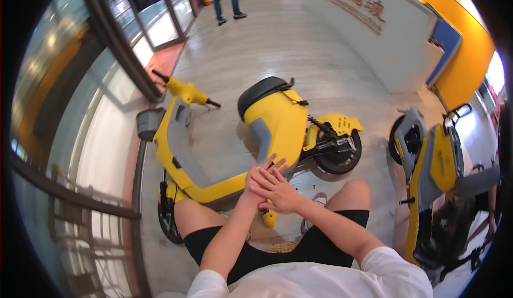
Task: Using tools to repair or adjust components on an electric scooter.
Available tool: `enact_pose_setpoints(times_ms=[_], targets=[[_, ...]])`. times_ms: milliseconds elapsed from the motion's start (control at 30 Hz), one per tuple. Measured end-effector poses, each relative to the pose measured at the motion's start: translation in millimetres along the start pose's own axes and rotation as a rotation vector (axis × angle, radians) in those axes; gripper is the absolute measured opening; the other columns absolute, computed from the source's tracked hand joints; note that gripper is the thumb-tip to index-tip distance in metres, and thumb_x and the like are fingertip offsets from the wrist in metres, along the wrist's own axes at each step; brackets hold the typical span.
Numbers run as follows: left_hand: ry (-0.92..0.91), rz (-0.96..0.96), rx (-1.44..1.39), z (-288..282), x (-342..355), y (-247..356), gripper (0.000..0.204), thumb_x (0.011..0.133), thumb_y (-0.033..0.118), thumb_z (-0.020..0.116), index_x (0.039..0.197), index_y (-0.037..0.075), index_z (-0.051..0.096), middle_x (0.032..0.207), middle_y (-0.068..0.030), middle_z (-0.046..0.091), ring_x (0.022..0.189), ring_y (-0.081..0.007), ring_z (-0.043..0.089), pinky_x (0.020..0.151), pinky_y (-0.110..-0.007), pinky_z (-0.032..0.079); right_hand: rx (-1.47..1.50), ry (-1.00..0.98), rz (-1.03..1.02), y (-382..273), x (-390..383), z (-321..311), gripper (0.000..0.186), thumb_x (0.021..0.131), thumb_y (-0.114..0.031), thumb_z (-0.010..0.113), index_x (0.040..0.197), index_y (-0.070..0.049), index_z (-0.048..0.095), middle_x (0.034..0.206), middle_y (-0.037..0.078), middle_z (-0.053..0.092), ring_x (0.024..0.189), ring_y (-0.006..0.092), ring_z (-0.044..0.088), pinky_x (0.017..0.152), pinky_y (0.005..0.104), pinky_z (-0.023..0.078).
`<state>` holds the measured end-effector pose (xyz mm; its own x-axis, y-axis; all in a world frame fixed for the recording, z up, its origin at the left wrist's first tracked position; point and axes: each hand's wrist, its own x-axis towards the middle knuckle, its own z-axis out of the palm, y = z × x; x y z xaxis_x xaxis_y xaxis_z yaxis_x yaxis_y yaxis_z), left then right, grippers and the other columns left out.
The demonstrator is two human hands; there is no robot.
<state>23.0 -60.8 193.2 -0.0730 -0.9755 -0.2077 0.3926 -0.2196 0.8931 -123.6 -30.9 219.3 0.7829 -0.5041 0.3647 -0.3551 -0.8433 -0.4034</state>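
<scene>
Evidently, the bare left hand [253, 182] and bare right hand [283, 195] meet, right laid over left, each grip with fingers extended, clamped on nothing visible. Just beyond them, the yellow-and-grey step-through scooter [286, 129] stands crosswise on the pale wood-look floor [256, 47]; handling it well probably calls for parting the hands and steadying its padded black seat [261, 94].
</scene>
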Motion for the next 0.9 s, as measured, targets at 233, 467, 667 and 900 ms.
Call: enact_pose_setpoints(times_ms=[233, 467, 667, 900], targets=[[-0.409, 0.386, 0.756, 38, -45, 57, 0.062, 0.094, 0.041, 0.051, 0.143, 0.008, 0.033, 0.148, -0.0116, 0.036, 0.140, -0.0251, 0.028, 0.113, -0.046, 0.021, 1.114, -0.148, 0.874, 106, 1, 62, 0.061, 0.097, -0.055, 0.033, 0.139, -0.011, 0.040, 0.136, 0.011, 0.049, 0.124, 0.0236, 0.049, 0.092, 0.0389, 0.045], [-0.177, 0.052, 1.524, -61, 1, -3, 0.081, 0.088, 0.044, 0.060, 0.148, 0.008, 0.018, 0.147, -0.0172, 0.035, 0.135, -0.0355, 0.035, 0.109, -0.059, 0.019, 1.945, 0.075, 0.603, 51, 27, 23, 0.070, 0.098, -0.059, 0.016, 0.144, -0.010, 0.035, 0.146, 0.008, 0.038, 0.134, 0.0213, 0.038, 0.107, 0.0358, 0.032], [-0.298, -0.038, 0.412, -18, 8, 5, 0.081, 0.092, 0.056, 0.040, 0.150, 0.008, 0.009, 0.152, -0.0164, 0.026, 0.140, -0.0317, 0.027, 0.113, -0.049, 0.018, 0.884, 0.097, 0.165, 68, 19, 11, 0.061, 0.097, -0.039, 0.046, 0.148, -0.009, 0.029, 0.155, 0.015, 0.022, 0.143, 0.0296, 0.021, 0.113, 0.0391, 0.021], [-0.242, 0.161, 0.021, 4, 24, 8, 0.084, 0.094, 0.062, 0.034, 0.151, 0.007, 0.006, 0.156, -0.0141, 0.016, 0.145, -0.0282, 0.013, 0.116, -0.047, 0.011, 0.125, 0.101, 0.580, 89, 17, 41, 0.059, 0.096, -0.043, 0.044, 0.147, -0.015, 0.031, 0.151, 0.016, 0.028, 0.138, 0.0346, 0.030, 0.107, 0.0478, 0.031]])
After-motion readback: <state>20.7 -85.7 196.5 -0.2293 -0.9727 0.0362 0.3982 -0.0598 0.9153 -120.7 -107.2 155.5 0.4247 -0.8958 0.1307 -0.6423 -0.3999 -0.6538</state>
